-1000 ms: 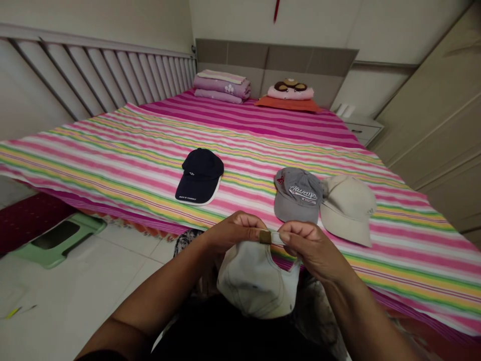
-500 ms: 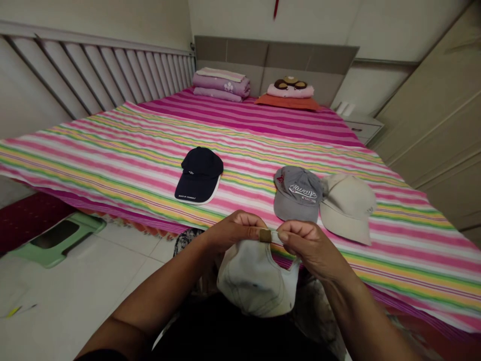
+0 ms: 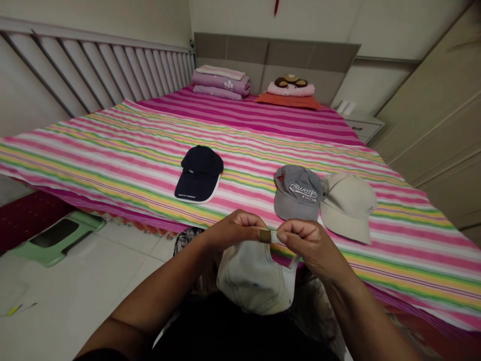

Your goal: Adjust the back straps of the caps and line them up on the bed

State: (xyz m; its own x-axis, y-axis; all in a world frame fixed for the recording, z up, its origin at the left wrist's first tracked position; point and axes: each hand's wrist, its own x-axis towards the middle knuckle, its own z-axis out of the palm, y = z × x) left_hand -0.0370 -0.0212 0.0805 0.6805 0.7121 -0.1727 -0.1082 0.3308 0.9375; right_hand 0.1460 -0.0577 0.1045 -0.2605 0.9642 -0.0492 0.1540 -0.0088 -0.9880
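Logging from remote: L hand (image 3: 235, 230) and R hand (image 3: 310, 245) are both pinching shut on back strap (image 3: 281, 236) of white baseball cap (image 3: 255, 283), tan slider (image 3: 265, 235) between them. Cap is hanging in air just off bed edge. On striped bedsheet (image 3: 112, 160): grey cap (image 3: 297, 193) is sitting against beige cap (image 3: 347, 208); navy cap (image 3: 199, 174) is lying apart.

An off-white baseball cap (image 3: 255, 284) hangs in the air just above the near edge of the bed, its stitched crown rounded toward the viewer and its brim out of sight below. The back opening faces up, crossed by a narrow pale adjustable strap (image 3: 281, 237) with a tan slider buckle (image 3: 265, 235). The left hand (image 3: 236, 230) pinches the cap at the buckle, and the right hand (image 3: 310, 244) grips the strap just beside it.
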